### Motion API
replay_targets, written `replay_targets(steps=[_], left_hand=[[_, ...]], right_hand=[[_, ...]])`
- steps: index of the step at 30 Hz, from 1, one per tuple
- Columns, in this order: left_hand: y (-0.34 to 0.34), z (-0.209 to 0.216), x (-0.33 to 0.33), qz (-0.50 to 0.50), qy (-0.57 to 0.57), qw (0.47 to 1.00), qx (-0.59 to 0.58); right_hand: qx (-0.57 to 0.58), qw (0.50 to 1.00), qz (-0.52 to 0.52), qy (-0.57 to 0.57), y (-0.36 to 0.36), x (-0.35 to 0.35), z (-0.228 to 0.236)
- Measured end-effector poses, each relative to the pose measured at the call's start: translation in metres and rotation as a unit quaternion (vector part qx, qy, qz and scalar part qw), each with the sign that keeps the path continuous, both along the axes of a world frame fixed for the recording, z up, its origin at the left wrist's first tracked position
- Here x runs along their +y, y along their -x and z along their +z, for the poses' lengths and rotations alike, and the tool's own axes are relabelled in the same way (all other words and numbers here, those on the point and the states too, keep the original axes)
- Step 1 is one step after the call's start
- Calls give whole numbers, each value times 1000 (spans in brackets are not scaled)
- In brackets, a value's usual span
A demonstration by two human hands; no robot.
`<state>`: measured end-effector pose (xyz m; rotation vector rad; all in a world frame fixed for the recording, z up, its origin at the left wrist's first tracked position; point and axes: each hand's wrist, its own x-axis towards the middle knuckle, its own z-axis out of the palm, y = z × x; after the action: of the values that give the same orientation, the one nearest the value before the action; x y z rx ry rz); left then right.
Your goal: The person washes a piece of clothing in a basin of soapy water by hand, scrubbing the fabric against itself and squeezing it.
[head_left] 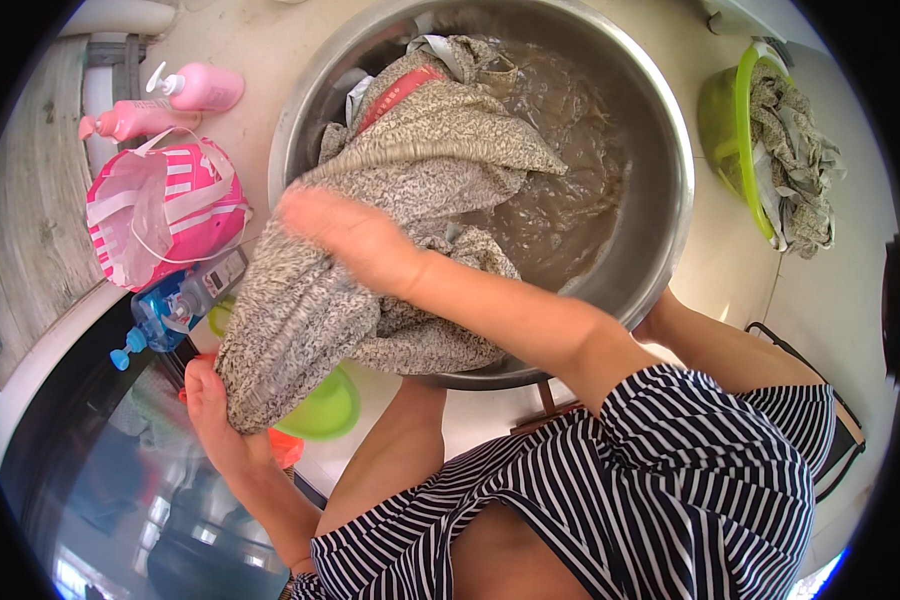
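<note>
A large wet cloth [410,125], speckled grey and beige with a red printed strip, lies half in a wide steel basin [678,190] of murky brown water. Part of it hangs over the basin's left rim toward me. My left hand [220,400] grips that hanging end, outside the basin. Across the cloth reaches my right arm, and my right hand [345,235] is on the cloth near the left rim. Motion smears its fingers, so their hold is unclear.
Left of the basin are two pink pump bottles [210,88], a pink-and-white bag [195,205] and a blue pump bottle [160,310]. A green bowl [332,405] sits under the cloth's hanging end. At right, a green basket [735,125] holds similar speckled cloth.
</note>
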<state>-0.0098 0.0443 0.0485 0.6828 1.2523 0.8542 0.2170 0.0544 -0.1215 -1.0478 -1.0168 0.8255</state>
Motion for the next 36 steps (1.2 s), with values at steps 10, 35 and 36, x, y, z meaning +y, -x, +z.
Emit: replay_targets(steps=[10,35,36], left_hand=[[-4,-2,-1,27,18,999,3],[-168,-82,57,-446,-398,722,349],[-181,-110,59,-463,-429,690,355]], right_hand=[[-470,841,-171,206,-141,2,-83],[-454,875,65,153,-157,-45,-58],[-535,830,-26,157,-192,-56,-76]])
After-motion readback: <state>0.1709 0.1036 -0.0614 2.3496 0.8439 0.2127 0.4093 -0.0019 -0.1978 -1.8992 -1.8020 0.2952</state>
